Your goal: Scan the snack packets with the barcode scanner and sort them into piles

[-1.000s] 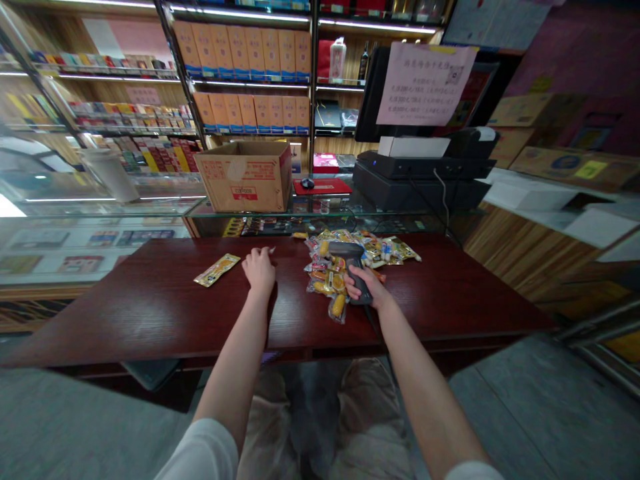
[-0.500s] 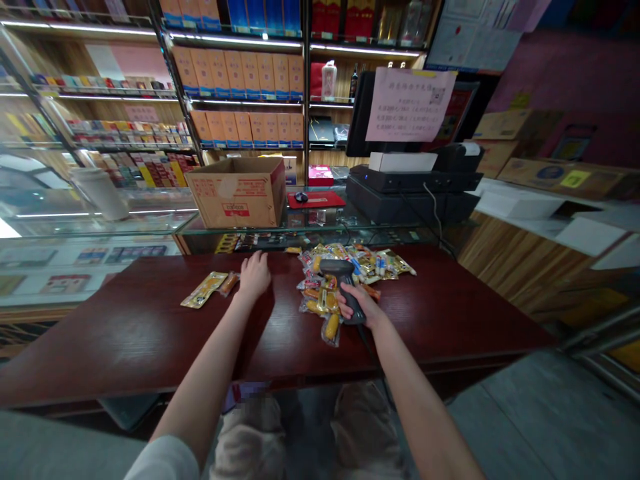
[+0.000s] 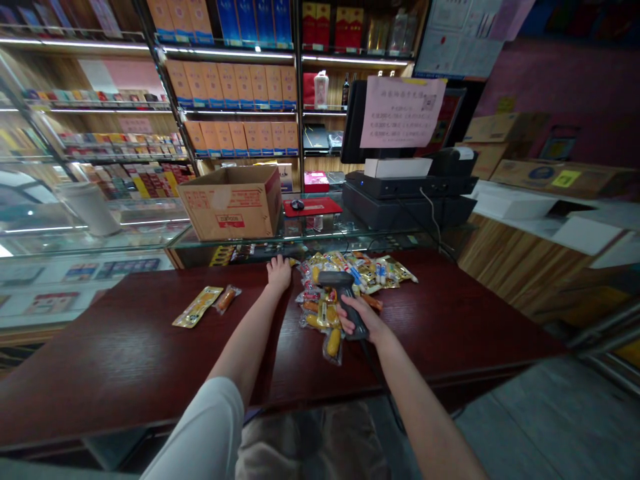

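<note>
My right hand [image 3: 361, 319] is wrapped round the grip of a dark handheld barcode scanner [image 3: 340, 280], its head pointing left above a pile of packaged snacks [image 3: 327, 313]. At the pile's far left edge, my left hand [image 3: 279, 275] rests over the table with fingers bent and partly hidden. A small yellow snack packet [image 3: 294, 263] lies beside its fingertips; whether they touch is unclear. Off to the left on the dark red table [image 3: 125, 373] lie a flat gold snack packet [image 3: 198, 307] and a clear-wrapped brown sausage [image 3: 227, 299].
Behind the table, a glass counter [image 3: 180, 252] carries an open cardboard box [image 3: 230, 207], a mouse [image 3: 297, 205] on a red mat and a till with a monitor [image 3: 355, 123]. The scanner's cable [image 3: 383, 380] hangs over the front edge. Stacked cartons [image 3: 560, 177] stand right.
My left hand has moved right, from beside the wrapped sausage to the small yellow packet near the pile. The right hand keeps the scanner over the snacks. The view has tilted slightly.
</note>
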The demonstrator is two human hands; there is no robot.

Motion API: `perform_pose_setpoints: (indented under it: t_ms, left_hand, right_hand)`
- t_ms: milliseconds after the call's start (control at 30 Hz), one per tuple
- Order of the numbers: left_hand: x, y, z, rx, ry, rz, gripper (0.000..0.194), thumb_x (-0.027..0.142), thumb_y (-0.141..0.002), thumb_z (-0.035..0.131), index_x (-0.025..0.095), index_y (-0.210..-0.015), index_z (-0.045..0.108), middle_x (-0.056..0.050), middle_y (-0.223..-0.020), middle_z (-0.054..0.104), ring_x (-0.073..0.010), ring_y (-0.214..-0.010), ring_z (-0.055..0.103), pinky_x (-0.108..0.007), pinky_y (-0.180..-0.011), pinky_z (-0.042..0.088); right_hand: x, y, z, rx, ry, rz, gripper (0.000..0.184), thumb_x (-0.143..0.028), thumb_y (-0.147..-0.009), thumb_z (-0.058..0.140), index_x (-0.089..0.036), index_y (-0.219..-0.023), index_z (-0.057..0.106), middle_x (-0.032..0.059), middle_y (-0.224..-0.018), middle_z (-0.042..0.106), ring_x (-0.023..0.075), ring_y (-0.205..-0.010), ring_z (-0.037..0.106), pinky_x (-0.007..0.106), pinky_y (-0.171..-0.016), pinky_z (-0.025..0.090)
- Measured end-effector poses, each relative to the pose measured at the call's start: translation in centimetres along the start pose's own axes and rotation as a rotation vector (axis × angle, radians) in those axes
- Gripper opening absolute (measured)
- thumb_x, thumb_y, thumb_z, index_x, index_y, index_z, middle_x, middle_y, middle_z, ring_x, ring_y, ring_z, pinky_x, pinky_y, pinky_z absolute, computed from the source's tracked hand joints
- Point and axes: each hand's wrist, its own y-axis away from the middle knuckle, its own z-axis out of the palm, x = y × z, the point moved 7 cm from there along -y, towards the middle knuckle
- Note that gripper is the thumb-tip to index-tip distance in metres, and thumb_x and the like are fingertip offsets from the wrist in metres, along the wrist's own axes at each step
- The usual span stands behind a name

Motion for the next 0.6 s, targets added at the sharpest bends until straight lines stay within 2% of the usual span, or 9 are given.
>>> perform_pose_setpoints:
  t_ms: [67,167,233,300,367,433,500,600]
  left_hand:
    - [-0.2,0.4,-0.6,0.016,0.073,-0.027,0.019,0.018,-0.086,0.048,0.012,-0.094,0.064,-0.026,-0.119,0.059,-0.0398,-0.127,0.047,-0.059,-0.106,0.029]
    - [-0.7,1.7,-1.2,0.005,0.183,-0.059,0.022,0.027,-0.092,0.046,0.015,-0.090,0.065,-0.018,-0.096,0.067,-0.0315,-0.105,0.063,-0.047,-0.096,0.044]
    - [-0.9,3.2,-1.3,-0.018,0.307,-0.058,0.029,0.035,-0.094,0.045,0.016,-0.097,0.066,-0.012,-0.088,0.069,-0.0247,-0.087,0.067,-0.040,-0.085,0.051]
    - [-0.7,5.2,-1.1,-0.079,0.573,-0.038,0.036,0.043,-0.093,0.049,0.016,-0.110,0.064,-0.009,-0.087,0.070,-0.0194,-0.077,0.066,-0.035,-0.077,0.053]
    - [-0.1,7.3,-0.6,-0.182,0.930,-0.021,0.047,0.049,-0.086,0.059,0.015,-0.118,0.061,-0.008,-0.091,0.070,-0.0175,-0.077,0.066,-0.035,-0.077,0.054]
    - [0.5,8.9,-0.5,-0.248,1.145,-0.026,0.053,0.048,-0.077,0.071,0.015,-0.117,0.062,-0.009,-0.100,0.071,-0.0179,-0.084,0.067,-0.035,-0.082,0.054]
    - [1.1,9.8,-0.5,-0.285,1.224,-0.038,0.053,0.041,-0.072,0.078,0.015,-0.115,0.062,-0.009,-0.106,0.070,-0.0188,-0.092,0.066,-0.035,-0.089,0.052]
    - [1.6,10.1,-0.5,-0.315,1.230,-0.040,0.054,0.029,-0.067,0.080,0.015,-0.116,0.062,-0.009,-0.111,0.069,-0.0191,-0.098,0.065,-0.035,-0.093,0.050]
  right_hand:
    - [-0.1,0.1,0.2,-0.012,0.002,0.007,0.032,-0.043,-0.081,0.070,-0.022,-0.084,0.047,-0.0080,-0.056,0.050,0.0050,-0.032,0.035,0.019,-0.032,0.034]
    - [-0.3,0.3,0.5,-0.034,0.010,0.015,0.035,-0.045,-0.082,0.069,-0.021,-0.077,0.044,-0.0079,-0.054,0.047,0.0047,-0.033,0.034,0.019,-0.032,0.033]
    - [-0.3,0.3,0.7,-0.045,0.020,0.014,0.035,-0.045,-0.082,0.068,-0.022,-0.076,0.043,-0.0080,-0.054,0.046,0.0048,-0.033,0.034,0.019,-0.032,0.033]
    - [-0.4,0.4,0.9,-0.048,0.022,0.006,0.034,-0.045,-0.082,0.069,-0.021,-0.078,0.044,-0.0081,-0.054,0.047,0.0048,-0.033,0.034,0.019,-0.032,0.033]
    - [-0.4,0.5,1.0,-0.060,0.024,0.007,0.033,-0.045,-0.082,0.069,-0.021,-0.080,0.045,-0.0080,-0.056,0.047,0.0044,-0.033,0.034,0.019,-0.033,0.034]
    - [-0.3,0.7,1.4,-0.092,0.031,0.022,0.032,-0.045,-0.082,0.067,-0.021,-0.083,0.047,-0.0081,-0.057,0.048,0.0040,-0.033,0.034,0.018,-0.033,0.033]
    - [-0.2,0.9,1.6,-0.127,0.041,0.042,0.031,-0.045,-0.083,0.066,-0.021,-0.089,0.049,-0.0082,-0.058,0.048,0.0037,-0.033,0.033,0.018,-0.033,0.033]
    - [-0.1,1.1,1.8,-0.149,0.048,0.062,0.031,-0.045,-0.084,0.065,-0.020,-0.098,0.051,-0.0085,-0.060,0.049,0.0033,-0.034,0.033,0.017,-0.033,0.032]
